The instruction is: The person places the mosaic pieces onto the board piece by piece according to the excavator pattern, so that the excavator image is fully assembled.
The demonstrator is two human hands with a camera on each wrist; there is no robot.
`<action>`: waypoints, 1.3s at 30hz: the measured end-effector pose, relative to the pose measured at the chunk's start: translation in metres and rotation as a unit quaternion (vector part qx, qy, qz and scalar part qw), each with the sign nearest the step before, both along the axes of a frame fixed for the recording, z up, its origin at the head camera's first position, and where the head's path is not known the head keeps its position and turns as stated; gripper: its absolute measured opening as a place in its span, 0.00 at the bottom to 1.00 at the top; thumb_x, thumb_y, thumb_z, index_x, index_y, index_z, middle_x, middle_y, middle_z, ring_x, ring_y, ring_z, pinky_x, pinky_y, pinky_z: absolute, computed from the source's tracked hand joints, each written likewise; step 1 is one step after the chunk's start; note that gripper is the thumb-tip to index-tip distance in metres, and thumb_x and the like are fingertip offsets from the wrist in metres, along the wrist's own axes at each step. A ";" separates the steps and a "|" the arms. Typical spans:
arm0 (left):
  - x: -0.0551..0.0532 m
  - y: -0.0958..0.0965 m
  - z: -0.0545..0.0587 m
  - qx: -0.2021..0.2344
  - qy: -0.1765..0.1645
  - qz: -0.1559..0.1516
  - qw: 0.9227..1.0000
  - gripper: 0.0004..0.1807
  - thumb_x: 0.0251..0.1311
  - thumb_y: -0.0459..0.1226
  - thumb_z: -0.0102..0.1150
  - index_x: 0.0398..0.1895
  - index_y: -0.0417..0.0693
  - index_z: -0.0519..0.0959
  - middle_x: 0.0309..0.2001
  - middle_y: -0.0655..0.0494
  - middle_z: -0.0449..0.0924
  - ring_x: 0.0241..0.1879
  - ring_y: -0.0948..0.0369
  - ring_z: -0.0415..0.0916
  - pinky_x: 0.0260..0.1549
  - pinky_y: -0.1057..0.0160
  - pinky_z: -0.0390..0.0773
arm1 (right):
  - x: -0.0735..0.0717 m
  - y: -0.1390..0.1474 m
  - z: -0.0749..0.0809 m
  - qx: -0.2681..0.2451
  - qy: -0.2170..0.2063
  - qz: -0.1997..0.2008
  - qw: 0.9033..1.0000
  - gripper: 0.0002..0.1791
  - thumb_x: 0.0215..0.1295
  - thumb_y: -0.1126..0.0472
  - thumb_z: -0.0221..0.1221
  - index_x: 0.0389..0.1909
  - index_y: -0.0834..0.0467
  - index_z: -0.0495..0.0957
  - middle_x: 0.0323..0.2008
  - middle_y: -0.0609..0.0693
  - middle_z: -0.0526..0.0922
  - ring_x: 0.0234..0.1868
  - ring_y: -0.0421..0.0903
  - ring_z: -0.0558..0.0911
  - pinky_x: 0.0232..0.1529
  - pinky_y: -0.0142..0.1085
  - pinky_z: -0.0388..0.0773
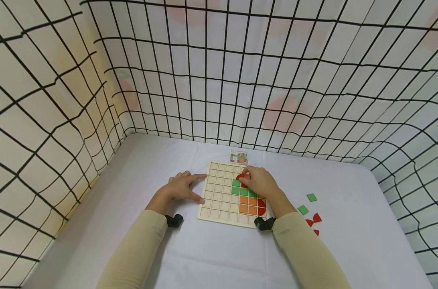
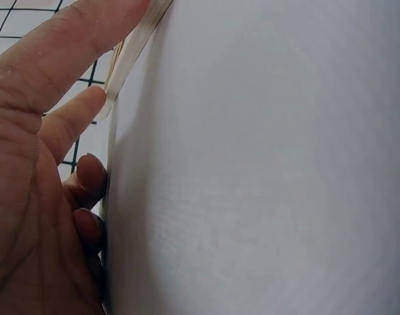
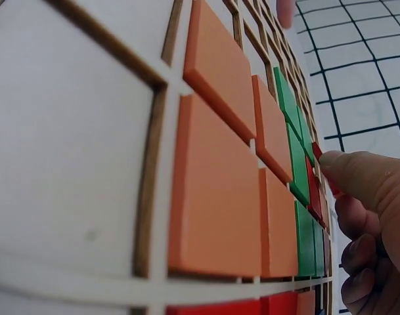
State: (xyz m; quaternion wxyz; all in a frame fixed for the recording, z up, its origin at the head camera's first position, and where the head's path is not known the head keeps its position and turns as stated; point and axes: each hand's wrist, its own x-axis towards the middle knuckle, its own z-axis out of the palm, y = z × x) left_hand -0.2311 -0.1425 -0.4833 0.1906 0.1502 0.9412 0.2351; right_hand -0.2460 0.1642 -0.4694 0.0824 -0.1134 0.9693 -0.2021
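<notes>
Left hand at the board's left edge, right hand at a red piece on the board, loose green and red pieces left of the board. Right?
One slip: the loose green pieces and loose red pieces lie to the right of the board, per the head view. Left hand and right hand are as you said.

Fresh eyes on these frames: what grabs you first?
First, the bright orange tiles and green tiles on the pale grid board, mid-frame in the head view. Next, the right hand at a red piece on the board, the left hand at its left edge. Then the black wire mesh behind and on both sides.
</notes>
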 end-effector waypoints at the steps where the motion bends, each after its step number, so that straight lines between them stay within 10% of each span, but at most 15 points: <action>1: 0.000 0.000 0.000 0.000 0.001 0.000 1.000 0.54 0.40 0.62 0.78 0.76 0.77 0.65 0.54 0.56 0.71 0.46 0.58 0.63 0.47 0.55 0.60 | -0.001 0.000 0.000 0.000 0.000 0.000 1.000 0.20 0.71 0.45 0.62 0.54 0.55 0.80 0.27 0.46 0.79 0.29 0.44 0.75 0.36 0.38 0.71; 39: -0.001 -0.001 0.000 0.008 -0.002 0.001 1.000 0.54 0.39 0.62 0.79 0.75 0.76 0.65 0.53 0.56 0.72 0.45 0.58 0.63 0.45 0.56 0.59 | -0.004 -0.008 0.001 0.005 0.003 -0.004 1.000 0.17 0.71 0.49 0.62 0.54 0.55 0.81 0.32 0.48 0.85 0.30 0.45 0.77 0.35 0.40 0.73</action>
